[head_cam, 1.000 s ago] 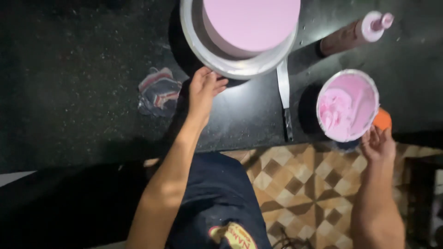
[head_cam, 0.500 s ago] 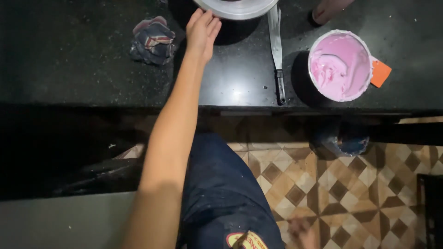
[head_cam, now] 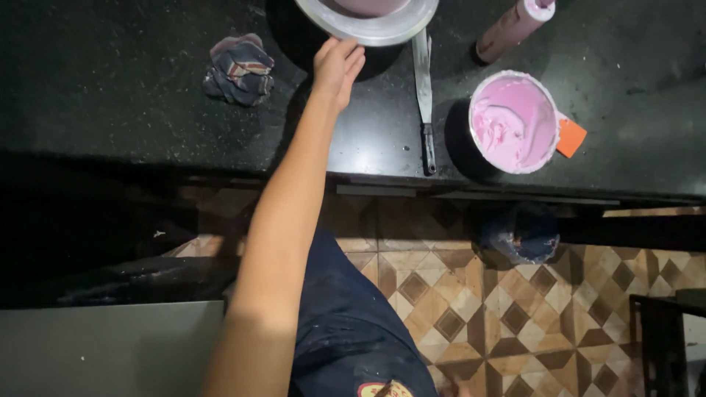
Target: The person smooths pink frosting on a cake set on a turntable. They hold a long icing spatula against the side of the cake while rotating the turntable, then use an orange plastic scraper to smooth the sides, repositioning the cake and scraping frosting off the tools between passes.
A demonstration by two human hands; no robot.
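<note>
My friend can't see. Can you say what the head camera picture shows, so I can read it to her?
A person's left hand reaches across a black counter and touches the rim of a round silver turntable. Nearby lie a long metal spatula, a bowl of pink icing and a crumpled cloth. The right hand is out of view.

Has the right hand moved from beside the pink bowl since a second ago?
Yes. A second ago it touched the orange scraper beside the bowl of pink icing; now it is off the counter and out of view.
</note>
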